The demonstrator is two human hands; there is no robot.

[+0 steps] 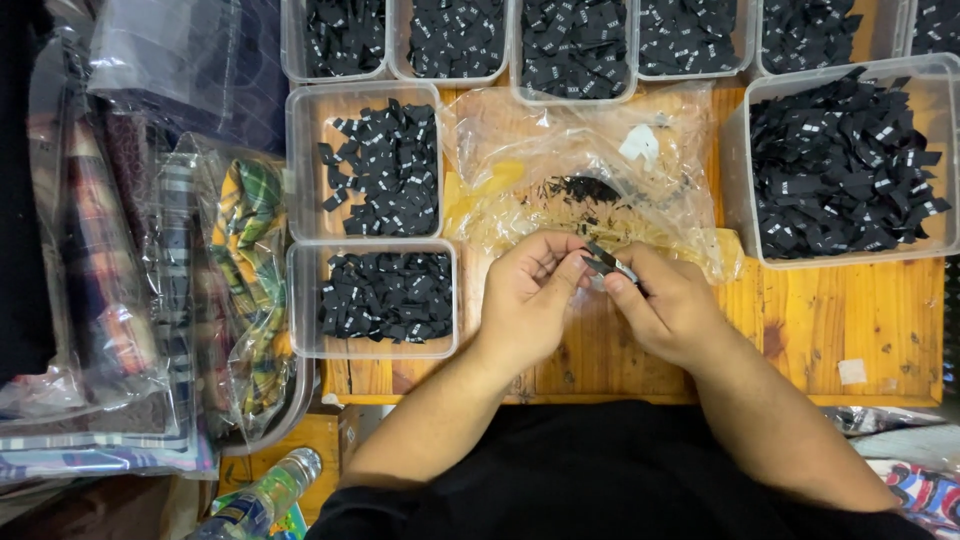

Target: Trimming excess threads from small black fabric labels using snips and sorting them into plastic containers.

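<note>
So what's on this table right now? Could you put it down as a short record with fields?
Left hand: pinches one end of a small black tag
Right hand: holds the tag's other end
Behind hands: crumpled clear plastic bag with black scraps
Clear tubs: full of black tags
Surface: wooden table
Far left: bagged plaid fabric

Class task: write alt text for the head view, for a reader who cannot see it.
Two hands, left hand and right hand, pinch a small black tag over a wooden table. Clear tubs of black tags surround them, with a crumpled plastic bag just beyond.
</note>
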